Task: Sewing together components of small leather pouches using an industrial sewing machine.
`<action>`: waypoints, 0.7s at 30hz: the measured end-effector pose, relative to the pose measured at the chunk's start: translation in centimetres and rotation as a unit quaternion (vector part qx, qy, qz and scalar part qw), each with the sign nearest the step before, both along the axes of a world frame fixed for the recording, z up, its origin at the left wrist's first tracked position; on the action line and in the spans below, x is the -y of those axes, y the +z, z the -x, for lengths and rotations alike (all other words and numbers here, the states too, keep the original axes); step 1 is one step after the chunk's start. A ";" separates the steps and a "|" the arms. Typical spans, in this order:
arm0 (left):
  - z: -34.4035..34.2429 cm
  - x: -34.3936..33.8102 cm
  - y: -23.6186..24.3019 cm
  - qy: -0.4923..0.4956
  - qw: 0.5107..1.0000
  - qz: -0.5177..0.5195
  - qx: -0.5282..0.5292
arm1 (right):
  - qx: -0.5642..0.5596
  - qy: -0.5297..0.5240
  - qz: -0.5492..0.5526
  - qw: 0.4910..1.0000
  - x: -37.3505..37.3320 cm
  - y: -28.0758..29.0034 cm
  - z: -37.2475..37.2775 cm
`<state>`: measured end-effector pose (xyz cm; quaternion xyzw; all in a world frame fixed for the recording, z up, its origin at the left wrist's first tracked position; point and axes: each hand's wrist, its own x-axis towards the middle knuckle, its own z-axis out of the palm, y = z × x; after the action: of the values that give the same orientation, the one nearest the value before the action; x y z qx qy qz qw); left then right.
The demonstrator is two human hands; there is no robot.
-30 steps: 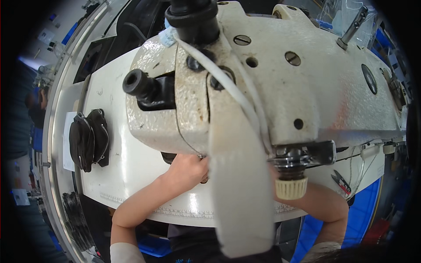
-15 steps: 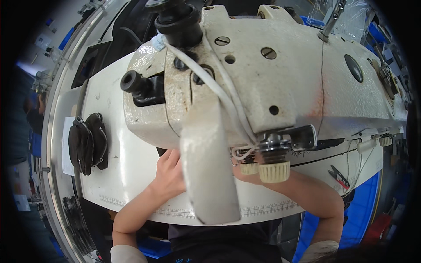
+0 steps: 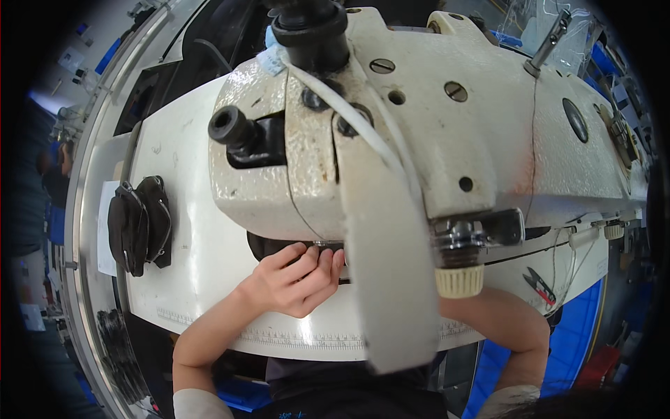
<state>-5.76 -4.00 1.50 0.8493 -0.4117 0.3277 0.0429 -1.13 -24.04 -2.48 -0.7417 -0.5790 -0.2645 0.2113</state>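
Work seems unfinished: black cloth (image 3: 261, 244) lies under the sewing machine (image 3: 419, 133), my left fingers (image 3: 324, 269) bunched together on it; my right hand hides, grip unclear.

White worktable (image 3: 192, 279), metal rail (image 3: 87, 174) at left, grey floor (image 3: 481, 8)

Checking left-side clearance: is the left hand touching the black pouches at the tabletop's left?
Apart. The head view shows a broad stretch of white tabletop between the left hand and the black pouches.
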 end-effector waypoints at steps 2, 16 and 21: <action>0.1 0.1 -1.1 -0.026 0.999 -0.011 -0.039 | -0.029 0.004 0.041 0.999 1.2 0.4 0.6; 0.2 -0.6 -0.2 -0.031 0.993 0.048 -0.102 | 0.197 -0.098 0.178 0.959 0.4 2.4 2.3; 0.7 -1.2 -1.9 -0.008 0.981 0.061 -0.182 | -0.113 -0.086 0.024 0.990 0.2 2.3 1.7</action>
<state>-6.51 -2.81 -0.43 0.8873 -0.3827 0.1918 0.1716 -2.83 -24.19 -0.22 -0.8189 -0.4914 -0.1826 0.2337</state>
